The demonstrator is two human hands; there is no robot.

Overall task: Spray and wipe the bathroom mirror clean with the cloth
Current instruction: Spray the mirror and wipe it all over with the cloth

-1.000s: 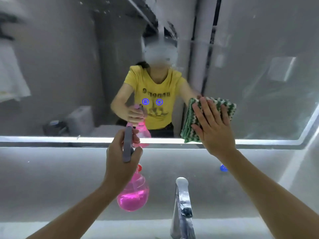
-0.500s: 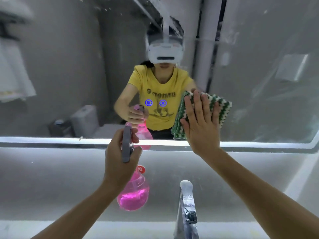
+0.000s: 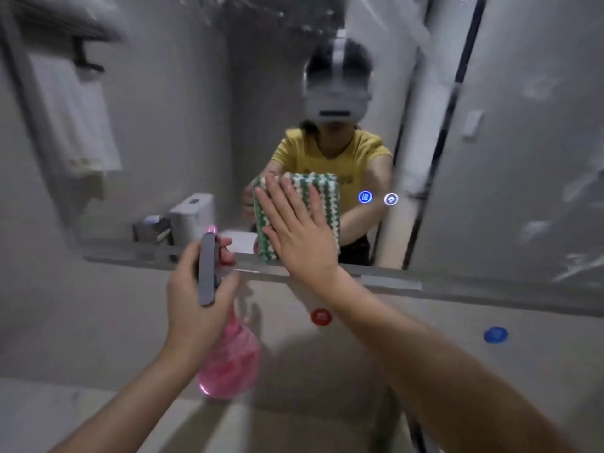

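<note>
The large bathroom mirror [image 3: 163, 142] fills the upper part of the view, with droplets near its top. My right hand [image 3: 299, 230] lies flat with fingers spread, pressing a folded green-and-white cloth [image 3: 322, 194] against the glass just above the mirror's lower edge. My left hand [image 3: 196, 289] grips a pink spray bottle [image 3: 228, 364] by its grey trigger head, held upright below the mirror's edge, left of the cloth. The bottle's nozzle points at the mirror.
Two lit blue touch buttons [image 3: 365, 197] glow on the mirror right of the cloth. A red dot [image 3: 321, 317] and a blue dot [image 3: 495, 335] mark the wall below. A towel rack and toilet show as reflections at left.
My right hand has slid the cloth leftward along the lower part of the mirror. The view has swung left and blurred; the tap has left the frame. The left hand still holds the bottle.
</note>
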